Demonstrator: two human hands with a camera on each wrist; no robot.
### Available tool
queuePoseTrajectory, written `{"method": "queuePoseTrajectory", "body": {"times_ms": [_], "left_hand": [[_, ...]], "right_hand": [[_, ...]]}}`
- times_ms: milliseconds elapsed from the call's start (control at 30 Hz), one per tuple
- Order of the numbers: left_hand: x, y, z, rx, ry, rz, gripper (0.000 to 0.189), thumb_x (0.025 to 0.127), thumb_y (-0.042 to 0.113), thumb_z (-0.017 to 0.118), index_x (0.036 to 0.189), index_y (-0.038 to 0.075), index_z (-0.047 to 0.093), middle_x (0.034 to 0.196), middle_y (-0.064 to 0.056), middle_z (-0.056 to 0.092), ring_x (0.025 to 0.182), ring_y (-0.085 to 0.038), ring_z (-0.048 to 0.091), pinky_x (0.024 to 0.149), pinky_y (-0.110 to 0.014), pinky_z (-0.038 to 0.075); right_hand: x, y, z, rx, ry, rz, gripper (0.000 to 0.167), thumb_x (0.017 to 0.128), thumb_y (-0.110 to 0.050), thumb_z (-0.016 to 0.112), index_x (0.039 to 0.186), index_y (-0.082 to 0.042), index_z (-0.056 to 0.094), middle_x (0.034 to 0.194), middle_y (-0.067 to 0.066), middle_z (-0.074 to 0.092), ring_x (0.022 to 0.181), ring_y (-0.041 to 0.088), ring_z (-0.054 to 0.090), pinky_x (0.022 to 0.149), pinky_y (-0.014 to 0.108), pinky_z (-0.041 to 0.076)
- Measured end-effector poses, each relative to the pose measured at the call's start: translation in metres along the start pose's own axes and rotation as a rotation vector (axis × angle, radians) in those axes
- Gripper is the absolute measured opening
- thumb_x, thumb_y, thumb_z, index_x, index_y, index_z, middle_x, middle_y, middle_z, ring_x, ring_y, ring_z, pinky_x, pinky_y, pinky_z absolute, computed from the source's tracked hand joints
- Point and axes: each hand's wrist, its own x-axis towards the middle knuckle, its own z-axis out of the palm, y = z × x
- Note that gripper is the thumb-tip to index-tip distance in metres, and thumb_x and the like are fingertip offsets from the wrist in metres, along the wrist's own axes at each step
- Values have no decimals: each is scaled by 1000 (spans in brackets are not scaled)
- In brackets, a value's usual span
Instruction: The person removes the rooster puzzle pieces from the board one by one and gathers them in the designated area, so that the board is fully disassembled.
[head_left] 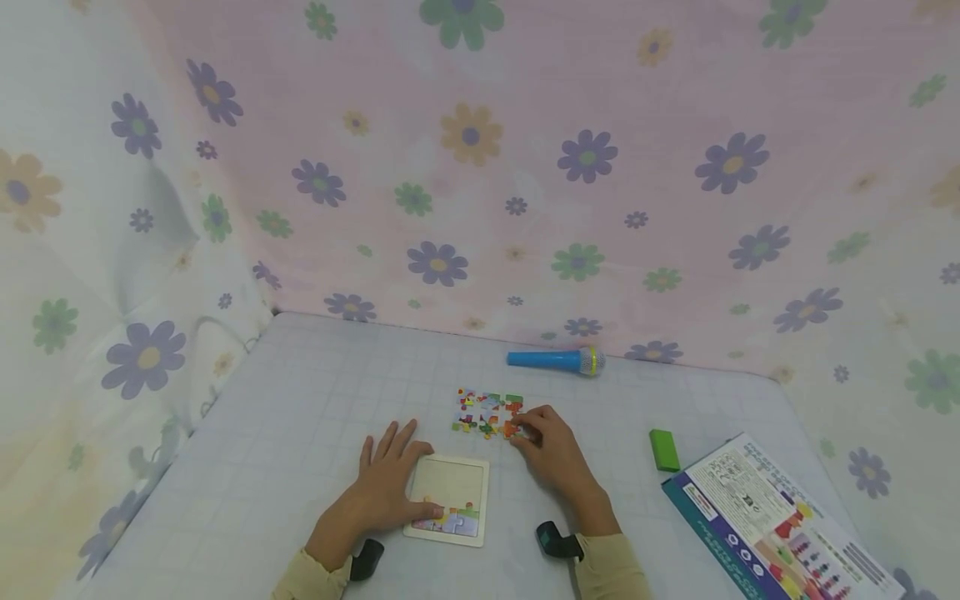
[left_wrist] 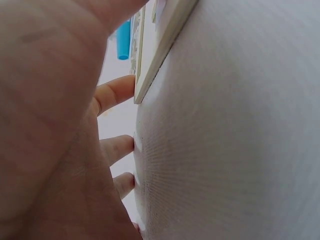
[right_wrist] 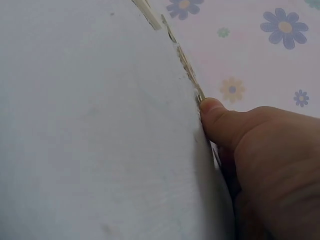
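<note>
A square wooden puzzle tray [head_left: 447, 479] lies on the table, with several joined jigsaw pieces [head_left: 457, 522] along its near side. My left hand [head_left: 384, 492] rests over its left edge, fingers spread, the thumb across the joined pieces. In the left wrist view the index finger touches the corner of the tray [left_wrist: 159, 55]. Beyond the tray lies a group of loose colourful jigsaw pieces [head_left: 483, 408]. At their right side my right hand [head_left: 558, 454] pinches an orange puzzle piece [head_left: 512, 429] between thumb and fingers, which partly cover it.
A blue toy microphone [head_left: 547, 360] lies near the table's back edge. To the right are a green block [head_left: 664, 451] and a printed box [head_left: 780, 525]. Flowered cloth [head_left: 510, 208] hangs behind the white-covered table [head_left: 337, 367] and at both sides.
</note>
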Motion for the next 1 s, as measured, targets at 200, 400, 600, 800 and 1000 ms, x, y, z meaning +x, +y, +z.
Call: {"method": "queuePoseTrajectory", "body": {"times_ms": [200,400,600,800,1000], "left_hand": [[0,-2,3,9,7,-1,81,70,64,85,134,22,54,169,-15,24,157,-46,12,119,-77,5],[1,-2,3,8,2,-7,82,70,64,84,134,23,54,169,-14,23,158,-45,10,120,-76,3],[2,-3,4,23,8,-10,82,70,64,85,134,23,54,169,-14,23,157,-45,11,120,-76,4],[2,-2,4,11,6,-17,84,69,64,86,134,23,54,169,-13,24,157,-45,11,120,-76,3],[1,-1,3,6,2,-18,83,69,64,86,134,23,54,169,-14,24,157,-46,12,120,-76,3]], "right_hand": [[2,0,0,7,1,32,26,91,-21,78,117,-20,74,109,-5,59,90,10,54,78,27,49],[3,0,0,20,2,34,29,90,-20,79,118,-19,74,108,-4,60,89,9,55,77,27,50],[4,1,-1,34,10,34,31,89,-20,80,119,-19,73,106,-5,61,88,9,55,77,27,50],[4,0,-1,33,12,46,31,89,-19,80,119,-19,73,105,-3,61,88,10,56,78,28,51],[1,-2,-1,34,23,56,33,88,-18,80,120,-19,73,103,-4,60,88,10,55,78,28,50]]}}
